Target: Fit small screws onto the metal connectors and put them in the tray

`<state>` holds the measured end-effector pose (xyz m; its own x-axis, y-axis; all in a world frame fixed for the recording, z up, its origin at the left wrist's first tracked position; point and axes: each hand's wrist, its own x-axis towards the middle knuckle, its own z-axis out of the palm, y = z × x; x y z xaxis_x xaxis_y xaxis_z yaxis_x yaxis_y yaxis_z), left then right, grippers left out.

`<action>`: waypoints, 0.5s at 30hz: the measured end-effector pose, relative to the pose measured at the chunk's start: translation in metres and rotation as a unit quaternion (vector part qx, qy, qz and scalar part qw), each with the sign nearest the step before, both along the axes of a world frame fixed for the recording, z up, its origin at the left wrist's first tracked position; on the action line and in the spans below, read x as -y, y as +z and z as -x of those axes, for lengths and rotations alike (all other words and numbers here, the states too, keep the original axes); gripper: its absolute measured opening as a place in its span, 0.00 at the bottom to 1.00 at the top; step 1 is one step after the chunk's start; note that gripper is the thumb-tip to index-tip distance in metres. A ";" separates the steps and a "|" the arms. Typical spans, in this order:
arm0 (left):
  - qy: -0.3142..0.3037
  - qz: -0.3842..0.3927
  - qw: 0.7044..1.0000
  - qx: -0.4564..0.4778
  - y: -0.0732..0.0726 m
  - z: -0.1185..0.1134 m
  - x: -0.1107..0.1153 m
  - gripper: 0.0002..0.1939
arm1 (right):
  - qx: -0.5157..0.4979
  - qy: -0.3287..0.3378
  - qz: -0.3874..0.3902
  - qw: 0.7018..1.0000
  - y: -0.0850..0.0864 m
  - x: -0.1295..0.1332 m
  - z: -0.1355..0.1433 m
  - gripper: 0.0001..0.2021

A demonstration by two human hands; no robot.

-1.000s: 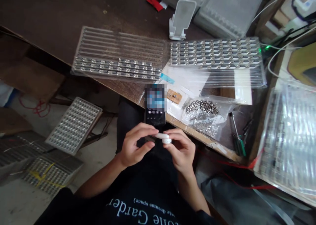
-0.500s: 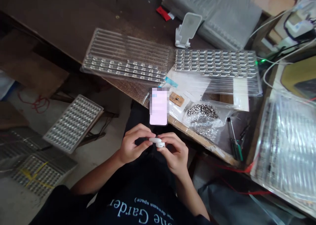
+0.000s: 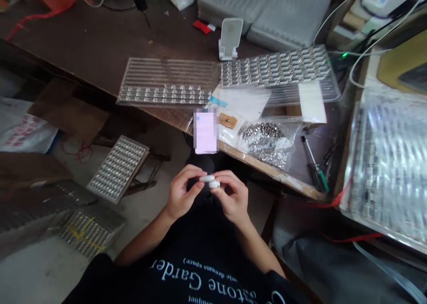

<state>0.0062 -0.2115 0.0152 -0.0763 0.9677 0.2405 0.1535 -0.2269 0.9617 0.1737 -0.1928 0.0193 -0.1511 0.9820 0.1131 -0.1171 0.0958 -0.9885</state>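
Note:
In front of my lap, both hands meet at small white plastic pieces. My left hand (image 3: 184,192) pinches a smooth, flattened white oval piece (image 3: 207,178) between thumb and fingers. Just below and right of it, my right hand (image 3: 232,195) grips a small rounded white piece (image 3: 214,184) with a dark spot. The two pieces touch or overlap; whether they are joined I cannot tell. Beyond the hands, a lit phone (image 3: 206,132) rests at the table edge, its screen partly blurred.
Two clear trays with metal parts, the left tray (image 3: 170,68) and right tray (image 3: 276,68), lie beyond the phone. A bag of small metal pieces (image 3: 267,139), a green-handled screwdriver (image 3: 315,166) and a white phone stand (image 3: 230,39) share the table. Another filled tray (image 3: 118,168) sits lower left.
The head view has shifted and turned, so the table and trays appear at a different angle. Both hands keep hold of the white pieces in nearly the same pose.

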 end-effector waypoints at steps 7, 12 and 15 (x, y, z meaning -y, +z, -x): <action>0.024 0.023 0.999 -0.025 0.012 -0.006 0.032 0.10 | -0.060 0.020 0.031 0.997 -0.015 0.021 0.003 0.06; 0.069 0.004 0.997 -0.015 0.018 -0.013 0.057 0.07 | -0.073 0.060 0.002 0.996 -0.009 0.035 0.005 0.07; 0.086 -0.006 0.996 0.001 0.021 -0.015 0.072 0.08 | -0.077 0.074 -0.003 0.994 -0.007 0.044 0.008 0.08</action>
<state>0.0215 -0.2831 0.0361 -0.2405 0.9374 0.2518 0.1884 -0.2094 0.9595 0.1661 -0.2365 0.0122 -0.2742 0.9494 0.1530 -0.2813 0.0729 -0.9568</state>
